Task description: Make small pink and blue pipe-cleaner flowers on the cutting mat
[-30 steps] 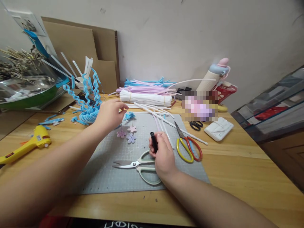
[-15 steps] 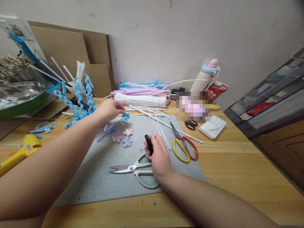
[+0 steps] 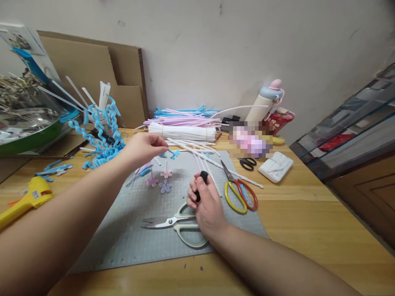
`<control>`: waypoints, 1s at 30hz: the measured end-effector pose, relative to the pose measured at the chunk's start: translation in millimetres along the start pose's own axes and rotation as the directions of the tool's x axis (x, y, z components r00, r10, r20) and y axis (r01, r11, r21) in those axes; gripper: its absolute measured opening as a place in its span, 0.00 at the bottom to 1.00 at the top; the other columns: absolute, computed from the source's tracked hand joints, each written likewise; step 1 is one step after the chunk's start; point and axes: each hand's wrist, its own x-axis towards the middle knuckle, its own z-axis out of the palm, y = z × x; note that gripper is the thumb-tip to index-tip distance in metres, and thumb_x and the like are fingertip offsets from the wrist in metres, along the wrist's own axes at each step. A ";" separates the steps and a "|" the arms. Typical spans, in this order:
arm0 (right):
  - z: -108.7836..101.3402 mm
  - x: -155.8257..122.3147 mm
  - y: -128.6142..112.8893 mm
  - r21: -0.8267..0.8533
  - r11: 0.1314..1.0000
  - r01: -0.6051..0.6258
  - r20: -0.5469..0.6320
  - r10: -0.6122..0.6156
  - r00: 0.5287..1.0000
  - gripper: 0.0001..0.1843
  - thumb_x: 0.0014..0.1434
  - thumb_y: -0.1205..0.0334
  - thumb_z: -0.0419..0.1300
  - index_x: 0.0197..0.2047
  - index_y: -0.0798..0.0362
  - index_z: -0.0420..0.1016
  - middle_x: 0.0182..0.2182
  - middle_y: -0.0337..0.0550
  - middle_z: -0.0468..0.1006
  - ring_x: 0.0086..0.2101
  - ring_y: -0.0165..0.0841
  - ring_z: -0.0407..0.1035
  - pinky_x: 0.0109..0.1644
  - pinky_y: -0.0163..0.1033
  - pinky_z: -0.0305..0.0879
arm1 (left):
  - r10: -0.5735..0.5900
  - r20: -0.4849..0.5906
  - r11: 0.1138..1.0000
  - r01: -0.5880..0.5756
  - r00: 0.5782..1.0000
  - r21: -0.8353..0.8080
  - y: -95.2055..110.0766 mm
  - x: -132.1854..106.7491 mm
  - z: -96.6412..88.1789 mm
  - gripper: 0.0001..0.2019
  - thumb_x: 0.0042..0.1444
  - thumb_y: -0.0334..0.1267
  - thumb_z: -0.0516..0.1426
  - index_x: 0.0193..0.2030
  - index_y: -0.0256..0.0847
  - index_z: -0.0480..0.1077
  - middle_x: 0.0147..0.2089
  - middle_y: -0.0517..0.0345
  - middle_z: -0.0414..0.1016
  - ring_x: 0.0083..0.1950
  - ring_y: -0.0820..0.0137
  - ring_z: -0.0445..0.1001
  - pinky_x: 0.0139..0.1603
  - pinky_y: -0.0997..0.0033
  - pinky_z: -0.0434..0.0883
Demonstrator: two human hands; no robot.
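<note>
Between its pinched fingertips my left hand (image 3: 147, 147) holds a small blue piece of fuzzy pipe cleaner (image 3: 174, 154) above the far part of the grey cutting mat (image 3: 123, 230). My right hand (image 3: 211, 209) is closed around a short black cylinder (image 3: 203, 177); its exact kind is not clear. Under the left hand lie a pink flower (image 3: 166, 174), a second pink flower (image 3: 152, 181), a lilac flower (image 3: 166, 187) and a small bunch of thin stems (image 3: 140, 173). Scissors with pale green handles (image 3: 170, 222) lie open beside my right hand, which partly covers them.
Scissors with red and yellow handles (image 3: 230, 178) and a white case (image 3: 275, 167) are on the right. Pipe cleaner bundles (image 3: 182, 131) line the wall. Curled blue pipe cleaners (image 3: 100, 144) and a yellow glue gun (image 3: 38, 193) are on the left. A bottle (image 3: 261, 105) stands behind.
My left hand has shifted slightly right with the blue piece, which has turned in its fingers. My right hand has tilted the black cylinder, and its top has moved to the right.
</note>
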 end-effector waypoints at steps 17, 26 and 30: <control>0.3 -15.0 1.5 -0.278 0.960 0.028 0.189 0.026 0.982 0.15 0.56 0.53 0.64 0.44 0.52 0.72 0.27 0.34 0.64 0.23 0.25 0.54 0.25 0.33 0.53 | -0.256 0.199 0.442 0.298 0.946 -0.846 -25.2 -116.7 43.6 0.14 0.45 0.46 0.67 0.30 0.38 0.75 0.28 0.58 0.73 0.28 0.74 0.66 0.29 0.75 0.63; -4.8 -9.9 10.5 -0.192 0.977 -0.092 0.080 0.109 0.991 0.15 0.55 0.54 0.64 0.43 0.53 0.72 0.22 0.30 0.60 0.21 0.23 0.52 0.24 0.31 0.49 | -0.122 -0.162 0.921 0.050 0.979 -0.387 -52.2 -97.8 36.4 0.09 0.55 0.41 0.61 0.41 0.42 0.72 0.34 0.59 0.72 0.33 0.70 0.67 0.35 0.70 0.62; -3.8 -11.6 8.8 -0.206 0.976 -0.071 0.121 0.098 0.988 0.13 0.55 0.56 0.65 0.40 0.51 0.68 0.25 0.31 0.63 0.21 0.22 0.53 0.24 0.30 0.51 | -0.076 0.130 0.812 0.137 0.989 -0.567 -44.8 -104.1 44.8 0.11 0.54 0.42 0.61 0.42 0.40 0.73 0.37 0.56 0.75 0.37 0.68 0.70 0.38 0.69 0.66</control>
